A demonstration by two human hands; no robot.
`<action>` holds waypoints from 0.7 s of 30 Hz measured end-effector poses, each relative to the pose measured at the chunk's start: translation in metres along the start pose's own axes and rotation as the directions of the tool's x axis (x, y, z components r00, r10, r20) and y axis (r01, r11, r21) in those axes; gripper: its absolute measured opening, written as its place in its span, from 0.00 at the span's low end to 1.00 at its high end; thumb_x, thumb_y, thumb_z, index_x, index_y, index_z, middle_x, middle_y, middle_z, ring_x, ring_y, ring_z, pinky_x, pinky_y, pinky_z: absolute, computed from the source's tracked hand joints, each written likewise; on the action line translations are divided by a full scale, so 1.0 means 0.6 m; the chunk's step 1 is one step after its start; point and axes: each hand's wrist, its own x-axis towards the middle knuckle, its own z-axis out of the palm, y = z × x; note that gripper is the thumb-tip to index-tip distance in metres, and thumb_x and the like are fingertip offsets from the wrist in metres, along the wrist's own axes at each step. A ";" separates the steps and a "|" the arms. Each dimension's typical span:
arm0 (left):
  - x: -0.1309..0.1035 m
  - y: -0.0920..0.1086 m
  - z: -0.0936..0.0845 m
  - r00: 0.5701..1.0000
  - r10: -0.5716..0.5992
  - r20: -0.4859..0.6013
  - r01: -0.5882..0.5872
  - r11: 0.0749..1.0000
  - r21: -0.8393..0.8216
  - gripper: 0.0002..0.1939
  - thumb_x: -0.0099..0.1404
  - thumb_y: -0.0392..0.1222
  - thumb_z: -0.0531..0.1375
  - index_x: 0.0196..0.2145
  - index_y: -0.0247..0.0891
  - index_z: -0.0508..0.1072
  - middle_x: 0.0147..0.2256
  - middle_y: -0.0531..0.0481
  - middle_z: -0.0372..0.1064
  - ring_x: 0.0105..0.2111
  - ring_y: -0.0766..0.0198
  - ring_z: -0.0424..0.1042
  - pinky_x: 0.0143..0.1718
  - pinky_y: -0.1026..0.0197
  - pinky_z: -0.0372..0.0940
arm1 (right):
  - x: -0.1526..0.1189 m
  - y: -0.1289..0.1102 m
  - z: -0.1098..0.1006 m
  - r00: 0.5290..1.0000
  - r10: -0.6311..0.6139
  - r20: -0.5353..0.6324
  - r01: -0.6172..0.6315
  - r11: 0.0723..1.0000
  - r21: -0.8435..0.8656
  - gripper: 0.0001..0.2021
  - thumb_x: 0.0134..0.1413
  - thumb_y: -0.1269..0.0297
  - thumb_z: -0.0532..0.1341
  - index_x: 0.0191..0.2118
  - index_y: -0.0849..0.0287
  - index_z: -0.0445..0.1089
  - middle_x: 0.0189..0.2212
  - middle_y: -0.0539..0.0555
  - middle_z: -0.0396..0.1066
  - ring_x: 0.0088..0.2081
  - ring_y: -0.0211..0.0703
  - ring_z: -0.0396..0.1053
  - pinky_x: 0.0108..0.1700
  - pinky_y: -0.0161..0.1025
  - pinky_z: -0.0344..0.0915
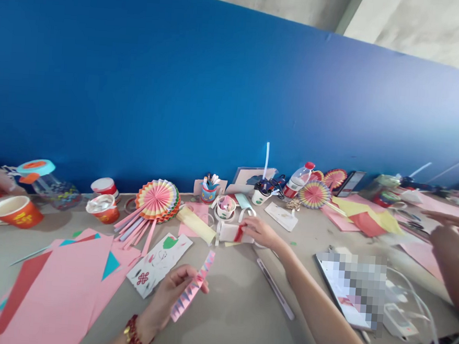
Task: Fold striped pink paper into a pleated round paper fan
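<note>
My left hand [178, 286], with a dark red bead bracelet at its wrist, pinches a narrow pleated strip of paper [186, 297] at its middle. The strip is pink with bluish triangles along it and stands tilted above the table. My right hand [257, 231] is stretched forward to a small white box [229, 233]. Its bent fingers close at some red thread [238, 234] on the box's front; the fingertips are small and partly hidden. A slim pale cutter-like tool [275, 289] lies below my right forearm.
Pink paper sheets [60, 280] cover the left, beside a printed white card [159, 264]. Behind stand a paper rosette fan [157, 201], paper cups [103, 209], a pen cup [208, 192] and a bottle [298, 181]. At right are a tablet [347, 290], white cables and another person's hand [450, 242].
</note>
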 end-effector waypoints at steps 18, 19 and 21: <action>0.000 0.005 0.004 1.000 0.016 0.020 -0.015 1.000 -0.023 0.14 0.60 0.50 0.67 0.30 0.36 0.74 0.32 0.43 0.79 0.36 0.58 0.73 0.43 0.59 0.60 | 0.013 -0.044 0.020 0.999 -0.044 -0.019 0.043 0.997 -0.066 0.06 0.54 0.68 0.62 0.39 0.56 0.75 0.41 0.55 0.72 0.43 0.46 0.67 0.49 0.43 0.64; 0.000 0.005 0.005 1.000 0.015 0.018 -0.015 0.999 -0.029 0.14 0.59 0.51 0.68 0.30 0.36 0.74 0.32 0.43 0.79 0.36 0.58 0.73 0.43 0.59 0.60 | 0.018 -0.048 0.025 0.999 -0.038 -0.010 0.038 0.997 -0.065 0.07 0.53 0.70 0.63 0.38 0.57 0.74 0.40 0.55 0.71 0.43 0.47 0.67 0.49 0.43 0.64; 0.000 0.005 0.005 1.000 0.012 0.009 -0.012 0.999 -0.044 0.15 0.58 0.51 0.68 0.30 0.36 0.74 0.32 0.44 0.78 0.35 0.59 0.73 0.42 0.59 0.60 | 0.027 -0.051 0.037 1.000 -0.010 -0.010 0.009 0.998 -0.061 0.05 0.52 0.72 0.62 0.36 0.58 0.73 0.38 0.55 0.71 0.41 0.47 0.66 0.48 0.44 0.63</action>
